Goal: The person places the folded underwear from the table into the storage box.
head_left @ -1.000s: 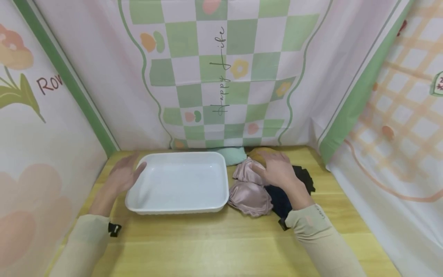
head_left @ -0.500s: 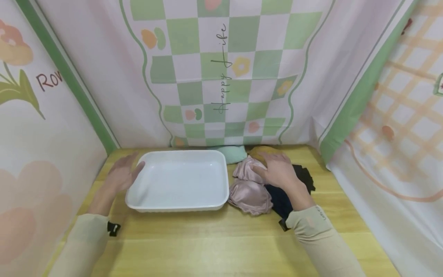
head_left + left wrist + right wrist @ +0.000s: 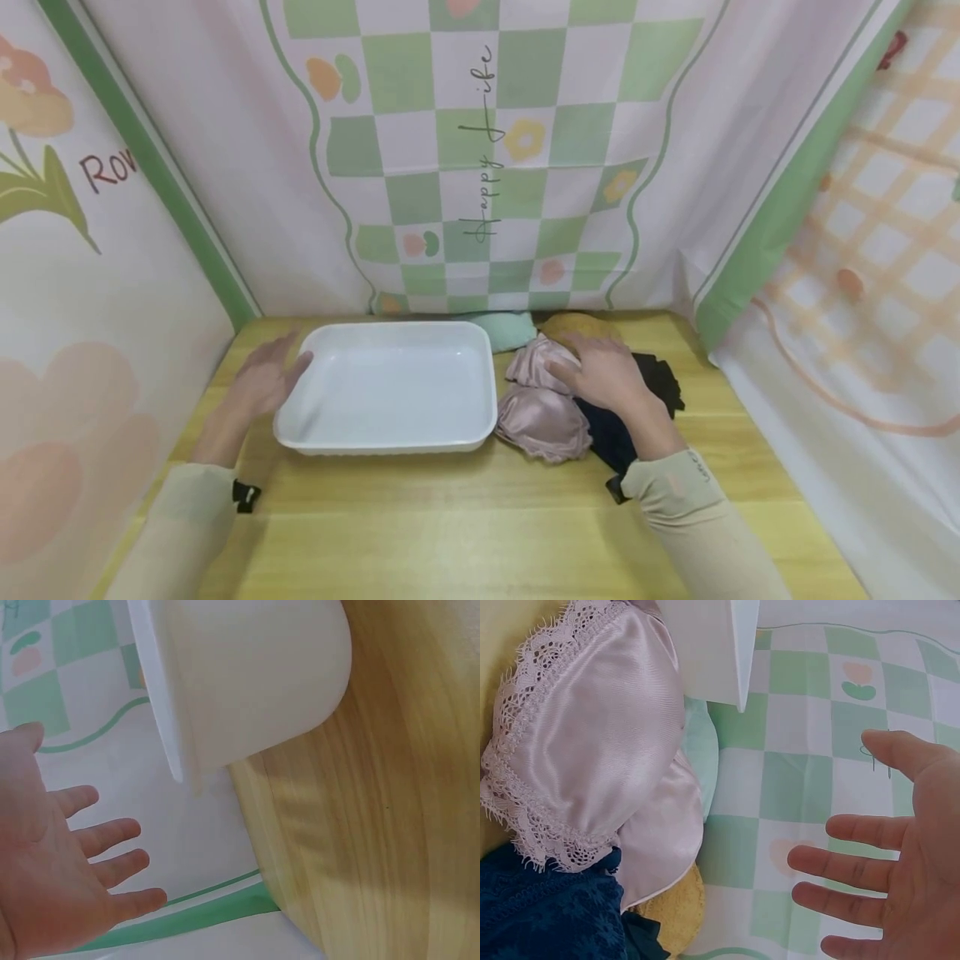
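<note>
My left hand point(image 3: 258, 379) hovers by the left end of a white tray point(image 3: 390, 392), fingers spread and holding nothing. In the left wrist view, a gap shows between that hand point(image 3: 56, 862) and the tray's outer wall point(image 3: 255, 675). My right hand point(image 3: 609, 377) hangs with straight fingers above a pile of bras. A pink satin bra point(image 3: 543, 421) with lace trim lies nearest the tray. Under the hand is a dark blue lace piece point(image 3: 547, 907), partly hidden. Behind them are a mustard-yellow piece point(image 3: 573, 325) and a mint-green one point(image 3: 510, 332); a black piece point(image 3: 660, 382) lies to the right.
Everything lies on a wood-grain table point(image 3: 420, 525). A checked curtain point(image 3: 465, 150) rises along its back edge, with more printed cloth at the left point(image 3: 60, 350) and right point(image 3: 847, 333). Black straps point(image 3: 246, 496) show at the wrists.
The head view has tilted slightly, so the scene sits a little higher in the picture. Both hands, the tray and the bras keep their places.
</note>
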